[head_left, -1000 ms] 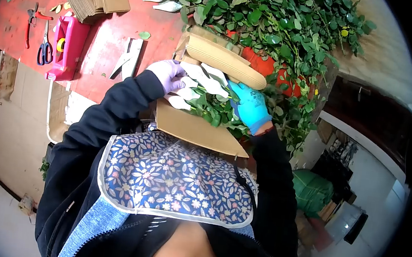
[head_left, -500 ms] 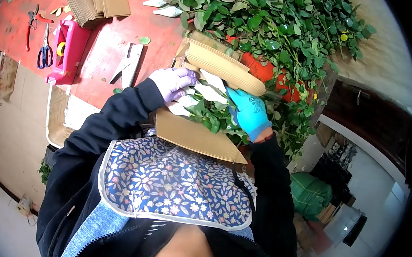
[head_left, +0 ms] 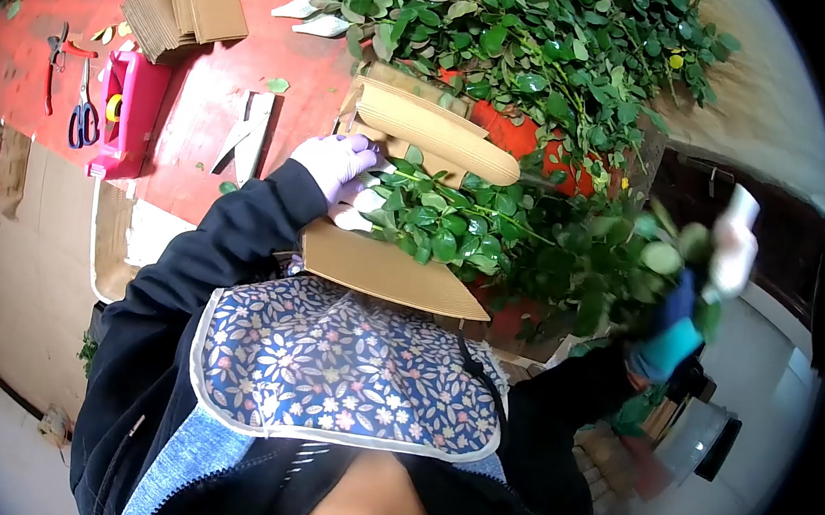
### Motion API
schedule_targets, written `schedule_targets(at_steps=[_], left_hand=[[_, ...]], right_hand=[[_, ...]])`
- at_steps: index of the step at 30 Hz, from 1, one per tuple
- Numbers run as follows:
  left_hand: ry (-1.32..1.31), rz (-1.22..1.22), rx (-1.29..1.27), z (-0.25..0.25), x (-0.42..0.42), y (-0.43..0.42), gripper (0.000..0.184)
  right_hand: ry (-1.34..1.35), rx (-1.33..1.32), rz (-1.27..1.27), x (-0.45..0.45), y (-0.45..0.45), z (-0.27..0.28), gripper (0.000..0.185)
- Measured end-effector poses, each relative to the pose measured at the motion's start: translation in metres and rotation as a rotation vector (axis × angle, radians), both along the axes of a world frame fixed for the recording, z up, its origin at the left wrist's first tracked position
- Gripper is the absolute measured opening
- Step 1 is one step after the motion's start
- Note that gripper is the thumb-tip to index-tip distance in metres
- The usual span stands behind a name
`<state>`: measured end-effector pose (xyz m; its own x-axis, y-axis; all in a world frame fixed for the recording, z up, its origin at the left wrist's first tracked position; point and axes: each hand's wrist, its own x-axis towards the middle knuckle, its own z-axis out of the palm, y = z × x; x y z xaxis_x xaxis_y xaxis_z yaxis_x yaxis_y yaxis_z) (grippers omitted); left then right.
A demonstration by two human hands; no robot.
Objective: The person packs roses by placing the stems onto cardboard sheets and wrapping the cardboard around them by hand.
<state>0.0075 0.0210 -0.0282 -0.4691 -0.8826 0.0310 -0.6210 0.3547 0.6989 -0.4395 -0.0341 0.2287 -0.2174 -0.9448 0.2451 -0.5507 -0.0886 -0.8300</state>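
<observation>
My left hand (head_left: 342, 165), in a lavender glove, lies with fingers curled together over white-sleeved rose buds (head_left: 352, 217) at the left end of an open cardboard wrap. Its fingertips are partly hidden. Leafy rose stems (head_left: 446, 226) run right from these buds. The wrap has a rolled corrugated upper edge (head_left: 435, 134) and a flat lower flap (head_left: 381, 272) near my apron. Far to the right, my right hand (head_left: 667, 345), in a blue glove, is closed round a rose with a white-sleeved bud (head_left: 733, 246). Both are smeared by motion, the bud pointing up.
A heap of leafy rose stems (head_left: 536, 39) covers the table's far right. On the red table (head_left: 201, 115) lie folded cardboard pieces (head_left: 208, 7), red pruners (head_left: 53, 69), scissors (head_left: 83, 117), a pink tape dispenser (head_left: 131, 117) and a stapler-like white metal tool (head_left: 247, 135).
My right hand has left the cardboard wrap and swung far right, with a white-sleeved rose in it. My left hand stays at the buds. The leaves in the wrap are more exposed.
</observation>
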Motion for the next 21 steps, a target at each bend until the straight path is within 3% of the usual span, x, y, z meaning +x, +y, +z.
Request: schedule_targets(at_steps=[5,11,13,15,17,19,20,21], left_hand=[[0.030,-0.004,0.014,0.003,-0.001,0.000,0.043],[0.017,0.027,-0.016,0.002,-0.002,0.000,0.042],[0.022,0.025,0.012,0.000,-0.002,0.000,0.040],[0.040,0.009,0.011,-0.003,-0.003,0.000,0.039],[0.037,-0.012,-0.005,0.002,-0.004,0.000,0.040],[0.008,-0.011,-0.047,0.000,-0.005,-0.001,0.042],[0.036,-0.022,-0.027,-0.011,0.003,-0.005,0.043],[0.055,-0.034,-0.026,-0.010,0.004,-0.006,0.045]], right_hand=[[0.165,-0.212,-0.293,-0.065,0.024,0.085,0.037],[0.268,-0.229,-0.768,-0.188,0.025,0.107,0.042],[-0.315,-0.283,-0.596,-0.233,0.045,0.117,0.042],[-0.215,-0.229,-0.519,-0.201,0.061,0.125,0.039],[0.227,-0.347,-0.295,-0.182,0.064,0.118,0.041],[-0.082,-0.108,-0.312,-0.064,0.047,0.093,0.041],[0.052,0.105,0.102,0.012,0.036,0.086,0.036],[0.221,0.131,0.308,0.049,0.035,0.053,0.033]])
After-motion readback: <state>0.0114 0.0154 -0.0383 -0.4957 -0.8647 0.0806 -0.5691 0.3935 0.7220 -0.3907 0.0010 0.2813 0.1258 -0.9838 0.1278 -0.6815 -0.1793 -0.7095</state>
